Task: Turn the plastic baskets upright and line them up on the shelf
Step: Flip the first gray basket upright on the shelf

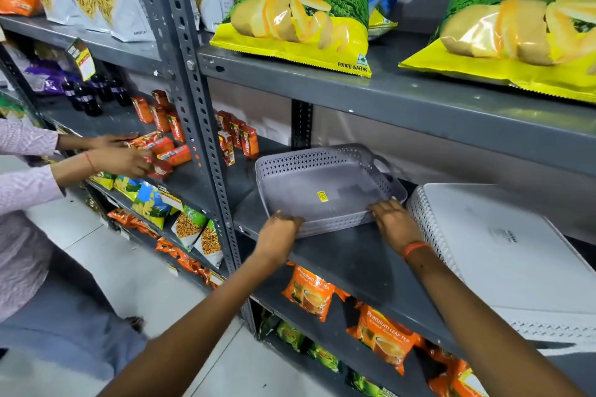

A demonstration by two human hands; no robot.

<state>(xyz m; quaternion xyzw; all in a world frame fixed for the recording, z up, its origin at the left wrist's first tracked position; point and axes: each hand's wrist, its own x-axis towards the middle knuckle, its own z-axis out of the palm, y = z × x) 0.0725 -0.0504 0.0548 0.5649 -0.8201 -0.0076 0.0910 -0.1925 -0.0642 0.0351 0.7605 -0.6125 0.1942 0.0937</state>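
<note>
A grey perforated plastic basket [325, 184] sits upright on the grey metal shelf [348, 258], open side up, a small yellow sticker on its floor. My left hand [279, 234] grips its near-left corner and my right hand [395, 222] grips its near-right corner. To the right lies a white perforated basket [503, 251] upside down, its flat bottom facing up and its near end hanging over the shelf's front edge.
Red juice cartons [238, 140] stand at the shelf's left end. Big chip bags [309, 10] fill the shelf above; orange tea packets [311, 292] lie below. Another person's hands [125, 155] handle cartons in the left bay, past a slotted upright post [206, 138].
</note>
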